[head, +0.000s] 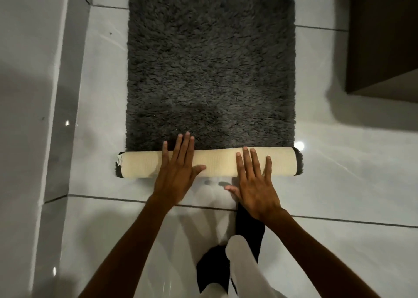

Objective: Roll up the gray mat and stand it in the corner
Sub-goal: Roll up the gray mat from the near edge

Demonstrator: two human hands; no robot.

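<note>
Gray mat point(211, 71) x1, part-rolled | left hand point(178, 173), right hand point(254, 184) flat on roll

The mat point(211, 67) lies on the floor point(339, 162), its near end a roll point(217, 163). The left hand point(178, 173) and right hand point(255, 184) rest side by side on the roll

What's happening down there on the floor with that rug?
A person is rolling up a shaggy gray mat on a tiled floor. Only the near end is rolled so far, into a tube showing the cream backing; most of the mat lies flat beyond it. The left hand and right hand both rest flat and open on the roll, fingers spread, placed to push it away. It has not been stood up anywhere yet.
</note>
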